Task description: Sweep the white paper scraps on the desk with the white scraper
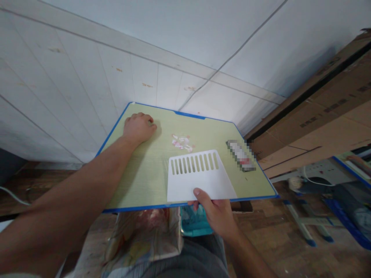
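A white flat panel [199,181] with a row of long slots along its far side lies over the near edge of the pale green tabletop [145,173]. My right hand [216,214] pinches its near edge, thumb on top and fingers underneath. Just beyond the panel is a small scatter of pink-and-white pieces [182,143], too small to make out clearly. My left hand [139,128] rests on the far left of the tabletop with fingers curled in; whatever they may hold is hidden.
A blurred-out phone-like object [240,155] lies at the tabletop's right. Large cardboard boxes [319,112] stand along the right side, and a white panelled wall [145,83] rises behind. Below the near edge are a teal basket [195,224] and an open bag [168,245] with reddish contents.
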`<state>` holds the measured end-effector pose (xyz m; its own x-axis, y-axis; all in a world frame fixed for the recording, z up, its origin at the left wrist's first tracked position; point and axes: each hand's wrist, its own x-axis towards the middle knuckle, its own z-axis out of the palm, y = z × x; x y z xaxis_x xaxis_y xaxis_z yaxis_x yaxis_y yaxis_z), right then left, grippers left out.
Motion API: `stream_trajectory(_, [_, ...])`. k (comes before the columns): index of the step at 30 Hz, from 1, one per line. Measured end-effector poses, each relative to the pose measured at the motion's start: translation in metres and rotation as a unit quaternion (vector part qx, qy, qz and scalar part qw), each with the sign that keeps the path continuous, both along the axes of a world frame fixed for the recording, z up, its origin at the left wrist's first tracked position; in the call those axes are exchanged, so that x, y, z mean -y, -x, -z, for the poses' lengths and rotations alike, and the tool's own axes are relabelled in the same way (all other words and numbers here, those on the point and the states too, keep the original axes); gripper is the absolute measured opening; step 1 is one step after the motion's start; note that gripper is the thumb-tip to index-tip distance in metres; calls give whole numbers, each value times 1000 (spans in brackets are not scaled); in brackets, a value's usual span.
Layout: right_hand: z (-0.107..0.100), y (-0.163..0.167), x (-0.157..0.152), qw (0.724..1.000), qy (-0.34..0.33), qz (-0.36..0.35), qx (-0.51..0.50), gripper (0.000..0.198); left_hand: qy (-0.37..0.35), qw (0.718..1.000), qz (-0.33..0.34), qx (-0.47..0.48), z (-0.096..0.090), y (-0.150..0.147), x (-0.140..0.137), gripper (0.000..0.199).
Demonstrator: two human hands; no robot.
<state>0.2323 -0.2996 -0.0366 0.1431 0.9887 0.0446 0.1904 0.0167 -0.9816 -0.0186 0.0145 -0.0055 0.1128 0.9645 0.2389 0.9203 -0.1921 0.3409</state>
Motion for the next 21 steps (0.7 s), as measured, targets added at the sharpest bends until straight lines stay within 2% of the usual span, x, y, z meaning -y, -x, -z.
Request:
stream_trajectory(2, [-1,3,-2,1000,-6,12,-14,51,1,1000,3,-1,0,0,0,49])
stream_trajectory(5, [-2,6,-9,995,-31,86,-42,53,-1,1000,6,-7,0,0,0,50])
stream_trajectory(7, [-3,5,-13,989,-46,131,-52,50,-4,1000,4,-10,0,0,0,50])
stream_trajectory(9, [-7,3,-14,987,-45,143,-52,45,-7,1000,3,-9,2,0,-1,49])
stream_trajectory(12, [-13,1,-11,990,-33,131,-35,42,-11,1000,3,-6,4,-1,-2,48])
stream_trajectory(15, [-13,2,-4,992,-20,120,-19,47,-11,1000,2,-12,5,-1,-2,48])
stream_trajectory(21, [6,5,-2,998,1,64,-3,68,2,999,6,-31,-3,-2,8,51])
